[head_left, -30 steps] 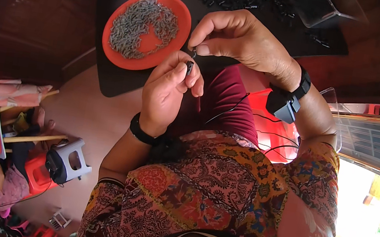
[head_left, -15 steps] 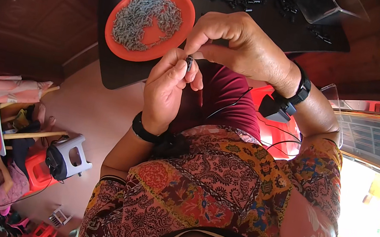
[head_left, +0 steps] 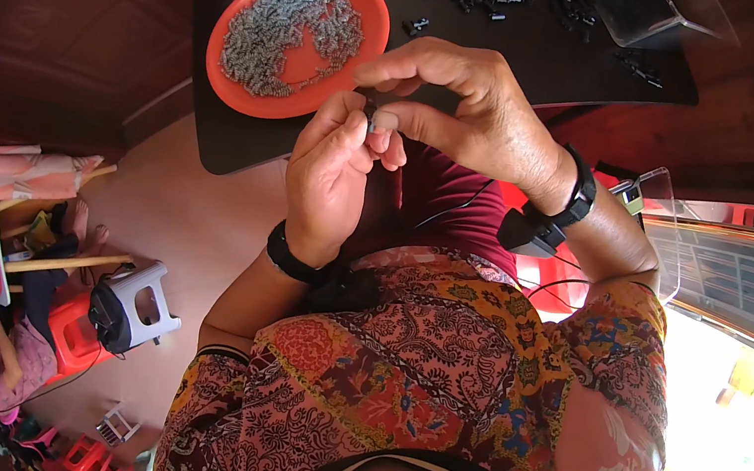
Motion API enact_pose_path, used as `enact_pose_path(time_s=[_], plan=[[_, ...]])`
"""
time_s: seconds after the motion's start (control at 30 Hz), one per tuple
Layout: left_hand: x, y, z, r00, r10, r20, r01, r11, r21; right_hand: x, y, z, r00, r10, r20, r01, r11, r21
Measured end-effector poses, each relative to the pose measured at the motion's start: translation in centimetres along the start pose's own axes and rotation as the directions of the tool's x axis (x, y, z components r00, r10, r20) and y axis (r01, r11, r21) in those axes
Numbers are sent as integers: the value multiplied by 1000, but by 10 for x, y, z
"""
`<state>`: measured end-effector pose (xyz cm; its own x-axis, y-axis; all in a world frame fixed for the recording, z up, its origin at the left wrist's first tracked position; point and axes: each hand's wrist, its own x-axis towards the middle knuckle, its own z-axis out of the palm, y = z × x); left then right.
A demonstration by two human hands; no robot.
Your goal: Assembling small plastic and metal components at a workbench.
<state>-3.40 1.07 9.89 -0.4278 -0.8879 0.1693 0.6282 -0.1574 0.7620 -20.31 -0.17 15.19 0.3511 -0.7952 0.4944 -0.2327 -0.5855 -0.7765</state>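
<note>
A person's left hand [head_left: 329,177] pinches a dark part [head_left: 370,111], right hand [head_left: 489,114] alongside, near an orange plate [head_left: 303,64] of silvery pieces [head_left: 267,30] on a worktop [head_left: 224,140].

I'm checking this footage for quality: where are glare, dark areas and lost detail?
Head view: glare whites out the opening at right; black fisheye shading swallows the corners; the small part in the left hand is hard to make out.

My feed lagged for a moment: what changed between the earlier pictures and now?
The right hand came down toward the left hand; its index finger opened away from its thumb, which is now at the small black piece. Whether it let go of anything is too small to tell. The left hand's pinch on that piece stayed, as did the orange plate of metal pieces.
</note>
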Motion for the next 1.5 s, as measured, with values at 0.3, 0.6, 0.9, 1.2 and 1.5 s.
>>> enact_pose_path(time_s=[0.3, 0.6, 0.9, 1.2, 1.5], plan=[[7, -4, -3, 991, -78, -107, 68, 993, -94, -5, 11, 9, 995, -96, 8, 92, 929, -359], [11, -9, -2, 989, -98, -112, 82, 986, -146, -9, 15, 17, 992, -127, 7, 115, 868, -483], [9, -8, 1, 985, -56, -165, 31, 988, -153, -9, 23, 26, 974, -224, 13, 196, 818, -541], [7, -11, 0, 984, -49, -171, 32, 994, -101, -5, 16, -7, 964, -265, -39, 190, 779, -597], [0, -6, -10, 994, -104, -29, 103, 994, -47, 50, 3, -216, 851, -389, -354, -342, 102, -934]])
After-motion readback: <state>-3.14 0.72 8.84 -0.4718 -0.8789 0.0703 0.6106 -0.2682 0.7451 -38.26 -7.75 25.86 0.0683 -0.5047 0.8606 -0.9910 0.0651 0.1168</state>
